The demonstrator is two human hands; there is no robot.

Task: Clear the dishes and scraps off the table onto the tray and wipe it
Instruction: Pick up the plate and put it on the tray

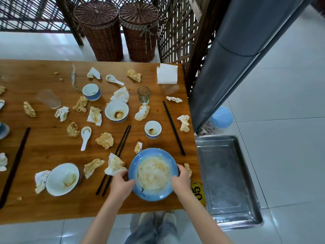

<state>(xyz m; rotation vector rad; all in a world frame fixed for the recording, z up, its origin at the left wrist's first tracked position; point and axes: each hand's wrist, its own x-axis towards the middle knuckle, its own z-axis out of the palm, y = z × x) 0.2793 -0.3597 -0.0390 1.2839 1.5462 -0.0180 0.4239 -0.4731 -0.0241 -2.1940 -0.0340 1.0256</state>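
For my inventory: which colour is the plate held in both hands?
Blue plate, whitish stained centre; head view.

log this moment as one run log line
step: lifting first dish | left hand: grips blue plate rim | right hand: grips opposite rim | tray: holds nothing

bowl [3,130] cut by left edge, left chopsticks [15,164] running off frame, napkin [3,162] partly cropped

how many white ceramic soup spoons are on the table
2 in clear view. One white ceramic soup spoon lies near the far edge of the wooden table, beside a small blue-sided cup. The other lies mid-table, left of the black chopsticks. More may sit beyond the left frame edge.
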